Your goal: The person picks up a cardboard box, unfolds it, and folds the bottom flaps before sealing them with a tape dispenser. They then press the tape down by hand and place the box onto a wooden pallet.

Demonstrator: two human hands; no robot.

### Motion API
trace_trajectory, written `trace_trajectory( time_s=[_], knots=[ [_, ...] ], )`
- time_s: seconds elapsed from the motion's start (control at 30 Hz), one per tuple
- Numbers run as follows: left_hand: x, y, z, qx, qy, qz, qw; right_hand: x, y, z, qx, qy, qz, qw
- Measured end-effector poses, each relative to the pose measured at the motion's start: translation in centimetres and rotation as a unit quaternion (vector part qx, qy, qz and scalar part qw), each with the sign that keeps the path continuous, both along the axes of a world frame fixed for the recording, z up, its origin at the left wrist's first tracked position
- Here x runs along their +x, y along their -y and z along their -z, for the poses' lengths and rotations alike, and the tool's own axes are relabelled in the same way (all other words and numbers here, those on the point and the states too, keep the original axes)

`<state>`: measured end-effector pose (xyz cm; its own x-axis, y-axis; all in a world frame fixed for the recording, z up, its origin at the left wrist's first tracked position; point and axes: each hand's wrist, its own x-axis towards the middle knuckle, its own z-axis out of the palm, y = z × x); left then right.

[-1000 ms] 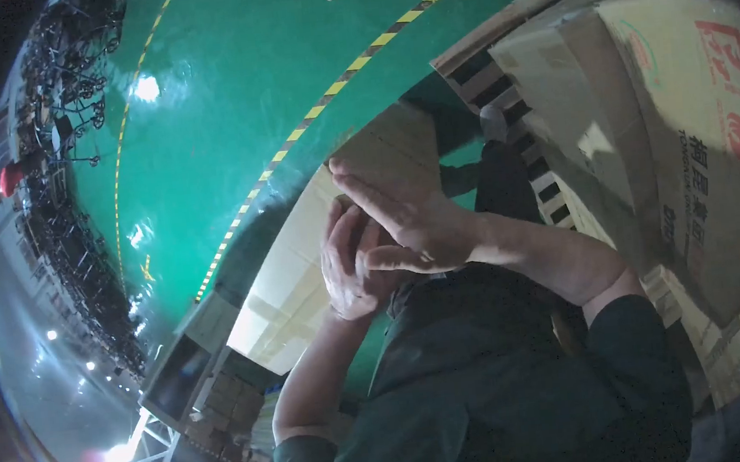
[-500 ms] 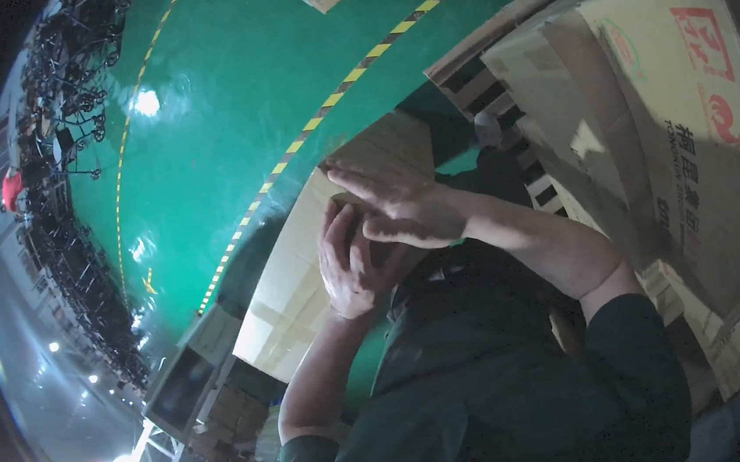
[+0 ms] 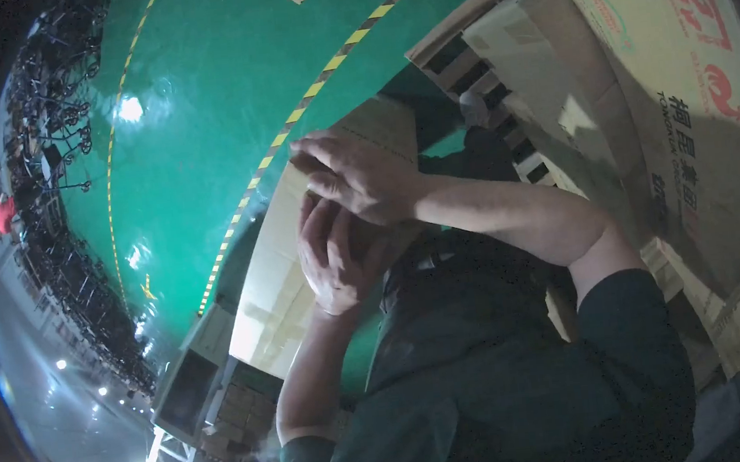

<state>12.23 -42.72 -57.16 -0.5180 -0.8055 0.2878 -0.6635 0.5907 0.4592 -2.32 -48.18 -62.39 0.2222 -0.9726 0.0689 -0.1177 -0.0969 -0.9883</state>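
Note:
In the head view, my right hand (image 3: 363,174) is bent over my left hand, its fingers curled and pressed together with the thumb tucked under them. My left hand (image 3: 334,256) sits just below, fingers curled in toward the palm. The two hands touch or nearly touch, and whatever lies between them is too dark and hidden to make out. Beneath both hands is a closed brown cardboard box (image 3: 280,305), with a strip of light glare at its lower left end.
A large cardboard carton (image 3: 686,115) with red and black print stands at right, by a wooden pallet (image 3: 471,73). Yellow-black tape (image 3: 321,77) crosses the green floor (image 3: 200,96). Dark metal equipment (image 3: 57,170) lines the left; a person in red (image 3: 5,214) is there.
My right hand has gone from flat, stretched fingers to curled ones and moved left and up over my left hand. My left hand has shifted slightly left and up.

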Motion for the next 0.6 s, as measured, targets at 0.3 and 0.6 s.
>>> trace_trajectory(
  time_s=[0.3, 0.6],
  knots=[
    [-0.1, 0.1, 0.2, -0.035, 0.022, 0.009, 0.999, -2.5, -1.0, 1.8, -0.046, -0.026, 0.021, 0.998],
    [0.2, -0.1, 0.4, -0.019, 0.026, 0.007, 0.999, -3.1, -1.2, 4.5, -0.157, -0.055, 0.006, 0.986]
  ],
)
